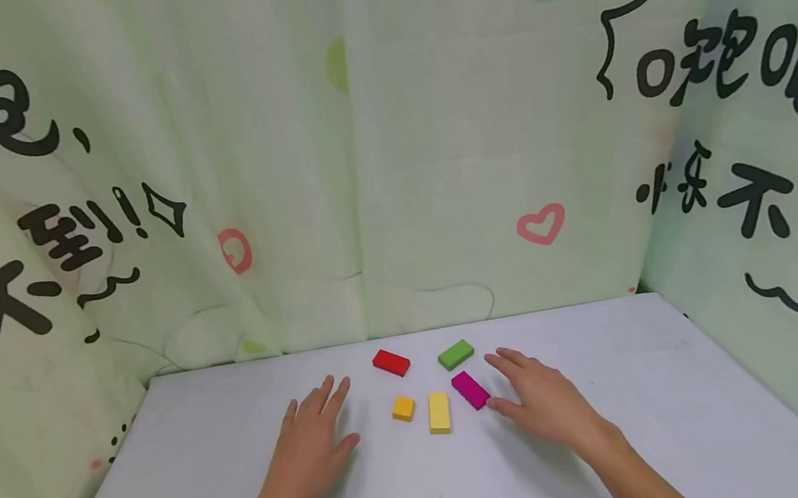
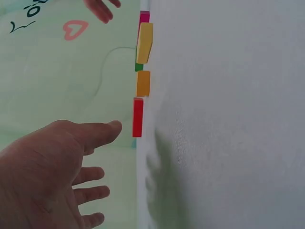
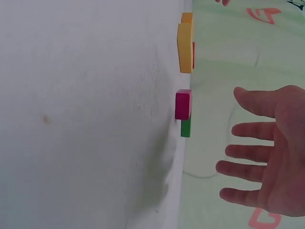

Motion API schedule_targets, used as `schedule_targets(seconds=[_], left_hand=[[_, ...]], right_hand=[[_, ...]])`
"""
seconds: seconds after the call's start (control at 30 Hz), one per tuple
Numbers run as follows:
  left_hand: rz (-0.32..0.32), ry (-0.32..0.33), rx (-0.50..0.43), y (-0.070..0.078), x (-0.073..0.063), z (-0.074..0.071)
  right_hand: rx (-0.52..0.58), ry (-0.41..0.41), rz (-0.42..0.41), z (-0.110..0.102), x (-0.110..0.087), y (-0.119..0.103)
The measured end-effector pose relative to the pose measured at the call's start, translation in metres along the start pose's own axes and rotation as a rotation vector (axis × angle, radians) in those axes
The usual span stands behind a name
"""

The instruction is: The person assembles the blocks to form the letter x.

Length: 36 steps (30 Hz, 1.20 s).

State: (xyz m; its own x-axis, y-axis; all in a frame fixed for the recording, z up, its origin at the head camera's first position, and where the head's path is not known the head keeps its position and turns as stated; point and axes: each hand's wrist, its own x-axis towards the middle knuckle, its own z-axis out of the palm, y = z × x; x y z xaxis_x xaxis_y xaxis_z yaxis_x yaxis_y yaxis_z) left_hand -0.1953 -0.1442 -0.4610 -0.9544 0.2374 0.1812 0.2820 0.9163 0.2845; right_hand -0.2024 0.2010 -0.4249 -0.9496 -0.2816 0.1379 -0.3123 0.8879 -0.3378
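Several coloured blocks lie apart on the white table: a red block [image 1: 391, 363] and a green block [image 1: 456, 355] farther back, a magenta block [image 1: 471, 390] at the right, a small orange block [image 1: 403, 408] and a pale yellow block [image 1: 439, 413] nearer. My left hand [image 1: 313, 445] hovers left of the orange and red blocks, fingers spread, holding nothing. On the other side my right hand [image 1: 543, 398] is held above the table, its thumb close by the magenta block. Both wrist views show air between each hand and the blocks; the right hand [image 3: 286, 148] has extended fingers.
The white table [image 1: 192, 461] reaches back to a pale green curtain [image 1: 432, 152] with dark lettering and coloured shapes. More curtain hangs along the left and right sides. Shadows of both hands fall on the tabletop.
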Motion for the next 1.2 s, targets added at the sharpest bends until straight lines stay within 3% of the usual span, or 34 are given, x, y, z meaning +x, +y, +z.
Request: schedule_targets(seconds=[0.17, 0.57, 1.2], left_hand=[[0.036, 0.005, -0.095, 0.004, 0.007, 0.002], [0.027, -0.061, -0.256, 0.014, 0.022, 0.008], [0.005, -0.153, -0.357, 0.028, 0.047, 0.018]], right_hand=[[0.038, -0.017, 0.032, 0.005, 0.005, -0.006], [0.090, -0.031, 0.080, 0.016, 0.012, -0.022], [0.165, -0.087, 0.087, 0.024, 0.023, -0.031]])
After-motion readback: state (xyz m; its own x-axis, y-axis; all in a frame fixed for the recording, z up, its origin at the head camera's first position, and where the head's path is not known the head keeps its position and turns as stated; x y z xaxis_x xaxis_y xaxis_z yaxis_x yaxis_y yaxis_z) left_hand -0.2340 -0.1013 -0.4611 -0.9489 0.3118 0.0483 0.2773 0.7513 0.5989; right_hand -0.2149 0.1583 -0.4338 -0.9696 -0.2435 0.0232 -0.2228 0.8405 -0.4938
